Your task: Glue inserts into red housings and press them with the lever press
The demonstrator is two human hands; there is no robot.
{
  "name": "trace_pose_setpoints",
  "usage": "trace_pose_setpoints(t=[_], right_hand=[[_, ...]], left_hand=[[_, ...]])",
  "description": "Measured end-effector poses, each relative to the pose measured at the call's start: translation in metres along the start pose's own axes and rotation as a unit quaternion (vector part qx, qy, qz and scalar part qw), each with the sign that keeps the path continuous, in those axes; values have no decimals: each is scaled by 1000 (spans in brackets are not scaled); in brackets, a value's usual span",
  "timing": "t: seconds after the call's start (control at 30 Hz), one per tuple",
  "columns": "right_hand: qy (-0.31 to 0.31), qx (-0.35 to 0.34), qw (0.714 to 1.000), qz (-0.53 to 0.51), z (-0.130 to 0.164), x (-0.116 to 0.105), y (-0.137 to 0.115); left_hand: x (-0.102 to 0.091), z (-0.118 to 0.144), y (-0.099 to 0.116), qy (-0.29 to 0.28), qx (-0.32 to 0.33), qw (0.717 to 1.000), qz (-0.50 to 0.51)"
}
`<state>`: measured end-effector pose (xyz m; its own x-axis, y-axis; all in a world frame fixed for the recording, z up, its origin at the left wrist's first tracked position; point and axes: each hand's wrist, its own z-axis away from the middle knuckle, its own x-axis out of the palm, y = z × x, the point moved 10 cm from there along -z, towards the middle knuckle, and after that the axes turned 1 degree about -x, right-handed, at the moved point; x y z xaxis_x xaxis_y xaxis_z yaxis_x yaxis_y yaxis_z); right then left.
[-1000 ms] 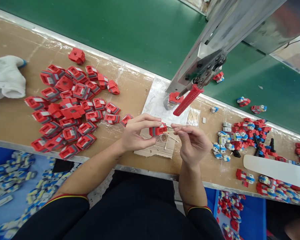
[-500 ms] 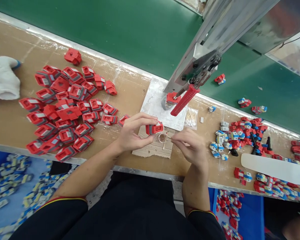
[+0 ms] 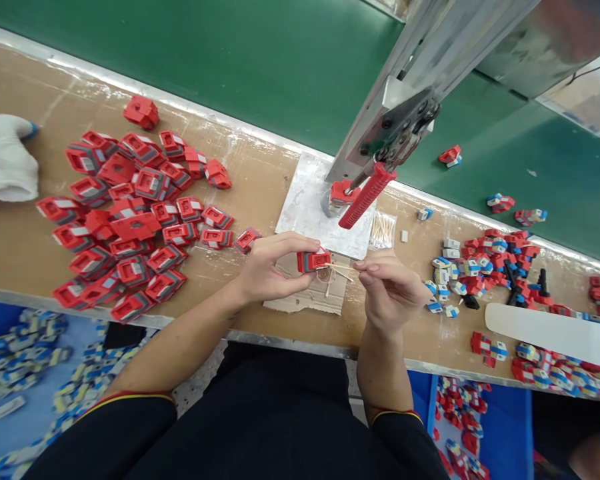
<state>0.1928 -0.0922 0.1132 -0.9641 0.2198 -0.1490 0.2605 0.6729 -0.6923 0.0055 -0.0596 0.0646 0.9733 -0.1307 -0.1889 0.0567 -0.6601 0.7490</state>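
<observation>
Between thumb and fingers, my left hand (image 3: 273, 270) grips a red plastic toy part (image 3: 307, 261) above a piece of cardboard (image 3: 300, 300). My right hand (image 3: 393, 287) pinches a cotton swab (image 3: 344, 267), whose far end meets the right side of the red part. Below them, a small round clear dish (image 3: 325, 274) is partly hidden by the held part, with more swabs lying around it. Behind, a red part (image 3: 341, 192) sits in the press on a white plate (image 3: 300, 210), under the red-handled toggle clamp (image 3: 367, 195). A bag of swabs (image 3: 383, 231) lies beside the plate.
A heap of red parts (image 3: 135, 227) covers the left of the bench, near a white glove (image 3: 7, 160). Red, white and blue parts (image 3: 495, 263) and a white bottle (image 3: 550, 333) lie right. The green conveyor (image 3: 180, 60) runs behind; blue bins (image 3: 507, 427) stand below.
My right hand has brought the swab from over the small dish up to the red part. My left hand has shifted slightly right, still holding that part.
</observation>
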Motion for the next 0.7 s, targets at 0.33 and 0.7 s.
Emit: trace_pose_setpoints(t=[0.33, 0.7], right_hand=[[-27, 1, 1000, 1, 0, 13, 1], [-28, -3, 998, 57, 2, 5, 3]], left_hand=[[1, -1, 3, -8, 0, 1000, -1], [-2, -1, 3, -5, 0, 1000, -12]])
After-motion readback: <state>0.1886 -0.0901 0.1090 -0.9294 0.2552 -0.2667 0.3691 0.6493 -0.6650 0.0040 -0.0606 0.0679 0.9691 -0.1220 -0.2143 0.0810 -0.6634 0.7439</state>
